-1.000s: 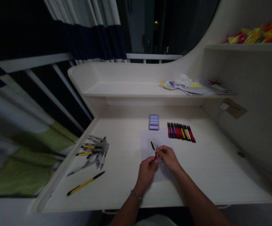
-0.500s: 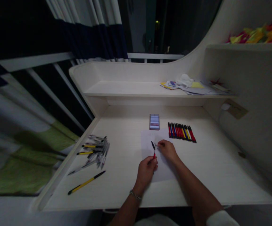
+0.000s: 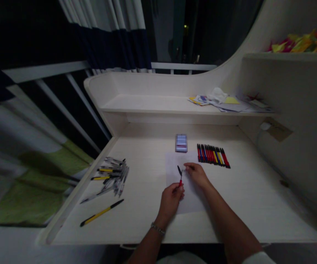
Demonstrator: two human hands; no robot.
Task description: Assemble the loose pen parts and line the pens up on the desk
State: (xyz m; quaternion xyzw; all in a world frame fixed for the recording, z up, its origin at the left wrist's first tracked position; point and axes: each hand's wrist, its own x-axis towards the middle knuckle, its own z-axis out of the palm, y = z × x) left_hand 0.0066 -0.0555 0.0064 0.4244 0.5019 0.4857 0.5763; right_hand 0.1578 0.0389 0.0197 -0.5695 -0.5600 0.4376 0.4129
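My left hand point(image 3: 172, 198) is closed around a red pen barrel point(image 3: 180, 182), which points away from me over a white sheet of paper point(image 3: 190, 205). A thin, light refill-like piece sticks out of the barrel's far end. Beside that tip is a short black pen part point(image 3: 179, 170); whether it touches the tip I cannot tell. Just right of it, my right hand point(image 3: 198, 175) has its thumb and finger pinched together. Anything between those fingertips is too small to make out.
A phone point(image 3: 181, 143) lies beyond the paper. Right of it is a neat row of coloured pens point(image 3: 213, 156). At the left are a heap of pens point(image 3: 115, 176) and one yellow-black pen point(image 3: 102, 213). Papers point(image 3: 229, 104) lie on the raised shelf point(image 3: 147, 103).
The whole view has shifted slightly. Both hands keep nearly the same place, the left still holding the red pen barrel and the right still pinched near its tip.
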